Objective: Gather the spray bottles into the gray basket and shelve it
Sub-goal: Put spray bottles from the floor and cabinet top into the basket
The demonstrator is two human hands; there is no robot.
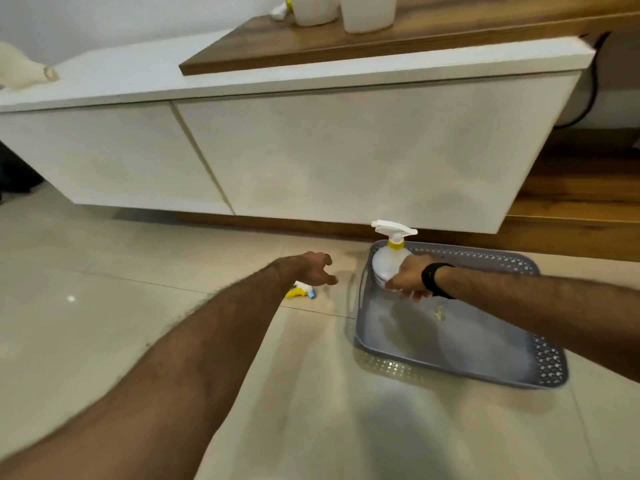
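Two hands: right grip (410, 277) grasps spray bottle (389, 261); left grip (317, 268) spread, empty.

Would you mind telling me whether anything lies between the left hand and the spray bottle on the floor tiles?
Nothing visible does. The left hand hovers open right over the fallen bottle, which the wrist partly hides. The gray basket sits off to the right, where the right hand holds another bottle.

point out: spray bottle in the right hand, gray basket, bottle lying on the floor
spray bottle (385, 263), head view, white body above the fingers
gray basket (550, 362), head view, perforated near-right wall
bottle on the floor (300, 292), head view, yellow part under the left hand
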